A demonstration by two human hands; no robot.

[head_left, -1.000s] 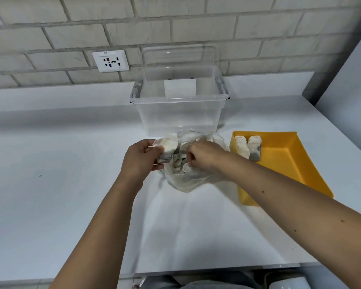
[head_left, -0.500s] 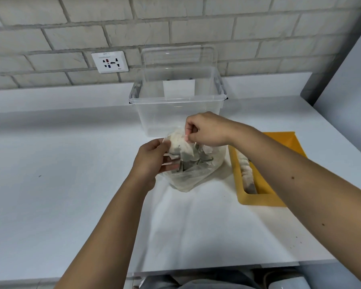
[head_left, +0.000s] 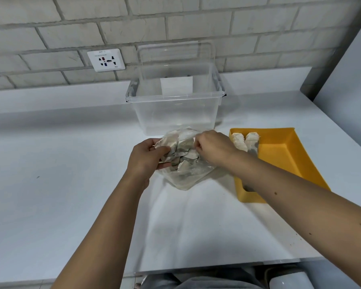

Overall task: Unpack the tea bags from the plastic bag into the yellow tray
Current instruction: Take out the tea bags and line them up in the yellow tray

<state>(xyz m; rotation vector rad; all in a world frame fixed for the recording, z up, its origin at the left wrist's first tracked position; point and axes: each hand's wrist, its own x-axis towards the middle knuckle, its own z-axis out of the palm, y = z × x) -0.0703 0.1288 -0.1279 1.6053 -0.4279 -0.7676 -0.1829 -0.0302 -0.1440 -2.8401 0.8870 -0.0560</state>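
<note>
**Tea bags held in the plastic bag by both hands**

Head view: the plastic bag is seen lying on the white table, in front of a clear box and just left of the yellow tray. A crumpled pile of tea bags is packed inside it. Its left edge is gripped by the left hand, fingers curled round the plastic. The right hand is set at the bag's mouth, fingers curled and pinched on the tea bags; which one is held cannot be told. A pair of tea bags is laid side by side in the tray's far left corner.
</note>
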